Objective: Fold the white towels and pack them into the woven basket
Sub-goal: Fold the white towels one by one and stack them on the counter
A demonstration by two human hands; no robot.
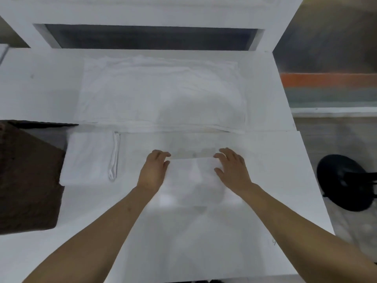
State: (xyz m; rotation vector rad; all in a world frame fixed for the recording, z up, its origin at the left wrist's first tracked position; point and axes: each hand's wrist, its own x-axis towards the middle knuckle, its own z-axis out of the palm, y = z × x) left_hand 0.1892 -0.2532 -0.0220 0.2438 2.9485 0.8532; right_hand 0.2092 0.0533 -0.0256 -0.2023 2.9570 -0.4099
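Your fingers (163,155) on both the left hand (154,170) and right hand (231,168) lie spread, seemingly flat, on the folded towel's (193,174) sides mid-surface (275,180); square its edges evenly before lifting toward the woven basket (26,180) at left.

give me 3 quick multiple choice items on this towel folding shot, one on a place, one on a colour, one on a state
1. Where does the folded towel with the hanging loop lie?
A. left of the hands
B. right of the hands
C. on the stool

2. What colour is the stool by the table?
A. white
B. black
C. orange

3. How are the hands placed?
A. both raised in the air
B. one holds a cup
C. both rest on the small towel

Answers:
1 A, it lies by the table's left edge next to the brown basket.
2 B, its seat is black.
3 C, the left hand and right hand rest on the towel's two sides.
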